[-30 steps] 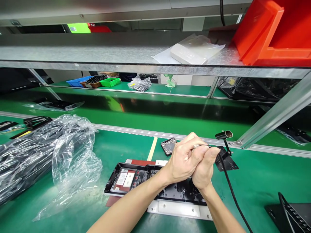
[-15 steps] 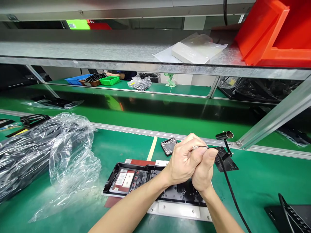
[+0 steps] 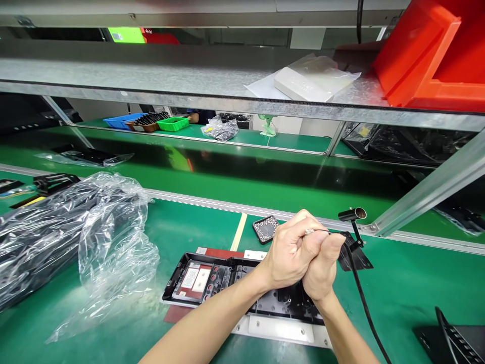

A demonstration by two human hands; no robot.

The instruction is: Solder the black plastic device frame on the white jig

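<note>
Both my hands are clasped together over a black plastic housing point(image 3: 212, 279) that lies in a fixture with a white metal base point(image 3: 280, 327). My right hand point(image 3: 322, 268) is wrapped round a corded tool whose black cable point(image 3: 364, 303) runs down to the right. My left hand point(image 3: 290, 253) is closed over the right hand and the tool's top. The tool's tip is hidden by my fingers. A small black tray of screws point(image 3: 265, 228) lies just beyond my hands.
A black stand with a small tube point(image 3: 352, 237) sits right of my hands. Black parts in clear plastic bags point(image 3: 76, 237) fill the left of the green bench. A conveyor runs behind. Overhead is a metal shelf with a red bin point(image 3: 435, 55). Another black part point(image 3: 450, 338) lies at lower right.
My clasped hands stay on the tool over the housing; only the view has shifted slightly.
</note>
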